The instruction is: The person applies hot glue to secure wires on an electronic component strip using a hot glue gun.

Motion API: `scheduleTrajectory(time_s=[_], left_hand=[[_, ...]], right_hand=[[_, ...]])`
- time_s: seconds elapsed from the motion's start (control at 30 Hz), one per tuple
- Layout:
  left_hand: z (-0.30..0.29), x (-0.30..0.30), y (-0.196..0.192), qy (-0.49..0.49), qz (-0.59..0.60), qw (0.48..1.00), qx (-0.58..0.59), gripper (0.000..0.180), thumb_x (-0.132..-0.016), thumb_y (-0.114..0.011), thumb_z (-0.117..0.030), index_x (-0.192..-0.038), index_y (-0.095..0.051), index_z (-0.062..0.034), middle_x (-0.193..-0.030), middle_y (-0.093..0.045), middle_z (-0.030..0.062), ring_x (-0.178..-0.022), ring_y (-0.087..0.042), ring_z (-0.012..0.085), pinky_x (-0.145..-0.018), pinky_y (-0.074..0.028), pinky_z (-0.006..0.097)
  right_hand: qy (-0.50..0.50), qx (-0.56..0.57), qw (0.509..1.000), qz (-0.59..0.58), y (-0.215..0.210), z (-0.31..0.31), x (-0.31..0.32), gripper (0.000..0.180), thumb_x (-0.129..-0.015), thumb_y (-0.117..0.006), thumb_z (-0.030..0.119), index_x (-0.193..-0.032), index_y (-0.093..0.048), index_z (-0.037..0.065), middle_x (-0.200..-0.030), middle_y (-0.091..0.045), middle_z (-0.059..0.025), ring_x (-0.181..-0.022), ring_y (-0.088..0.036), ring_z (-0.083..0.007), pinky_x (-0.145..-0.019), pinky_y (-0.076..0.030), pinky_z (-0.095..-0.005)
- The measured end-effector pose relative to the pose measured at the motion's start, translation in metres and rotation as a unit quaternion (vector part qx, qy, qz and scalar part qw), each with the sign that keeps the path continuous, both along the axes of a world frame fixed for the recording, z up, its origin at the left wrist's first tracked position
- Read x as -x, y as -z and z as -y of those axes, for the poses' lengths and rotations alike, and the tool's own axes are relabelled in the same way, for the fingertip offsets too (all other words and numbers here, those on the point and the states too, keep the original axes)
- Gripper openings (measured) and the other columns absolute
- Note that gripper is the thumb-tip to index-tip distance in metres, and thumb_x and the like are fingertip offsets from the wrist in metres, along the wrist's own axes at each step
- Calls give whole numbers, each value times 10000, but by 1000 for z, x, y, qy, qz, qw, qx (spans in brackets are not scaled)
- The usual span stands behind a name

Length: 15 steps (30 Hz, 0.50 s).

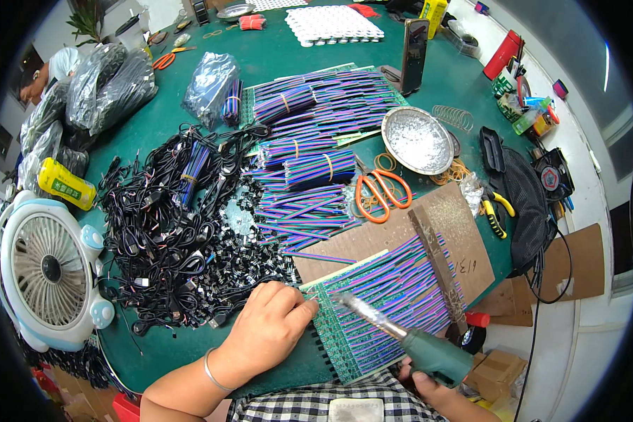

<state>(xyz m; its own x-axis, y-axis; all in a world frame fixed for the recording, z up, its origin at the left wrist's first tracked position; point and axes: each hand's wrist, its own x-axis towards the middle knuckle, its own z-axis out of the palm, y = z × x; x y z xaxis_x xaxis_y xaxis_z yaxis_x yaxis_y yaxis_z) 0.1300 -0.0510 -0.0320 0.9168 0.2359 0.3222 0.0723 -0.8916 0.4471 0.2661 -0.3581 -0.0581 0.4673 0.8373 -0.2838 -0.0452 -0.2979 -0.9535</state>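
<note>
Where the green table meets its left edge stands a pale blue and white desk fan, with a yellow bottle behind it and, next over, a tangled heap of black cables. Further right lie bundled multicoloured ribbon wires, some banded, apparently stock waiting. Near the front edge the left hand rests, fingers curled together and tips pressed down on the left end of a row of green circuit boards. Ribbon wires already run from the boards' upper part onto a brown cardboard sheet, held under a taped bar; judged from this, many joints look made, while the nearer board area shows bare. A soldering iron points its tip toward the boards; the right hand wraps its green handle, fingers closed around it. Orange scissors and a metal dish lie behind.
</note>
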Motion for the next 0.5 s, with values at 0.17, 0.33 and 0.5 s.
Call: scheduleTrajectory(time_s=[0.17,0.33,0.5], left_hand=[[1,2,-2,-3,-14,1000,8,229,-667,-685,-5,-887,-656,-62,-783,-541,42,-745,-537,222,-680,-454,338],[-1,0,-2,-1,-7,1000,20,230,-671,-692,-6,-891,-647,-59,-788,-560,52,-742,-551,235,-671,-462,346],[1,-3,-1,-11,-2,999,41,217,-673,-698,-5,-874,-637,-56,-776,-580,67,-732,-569,249,-668,-472,352]], right_hand=[[111,-26,993,-1,-20,-25,12,573,-884,-605,341,-1246,-441,-71,-1064,-604,-142,-723,-632,-188,-688,-510,-317],[95,-37,995,-17,-12,-14,10,603,-882,-607,355,-1264,-427,-75,-1137,-589,-161,-725,-638,-203,-687,-519,-332],[124,-56,990,-41,-13,-16,11,628,-882,-607,357,-1289,-402,-75,-1181,-572,-175,-733,-640,-212,-701,-522,-335]])
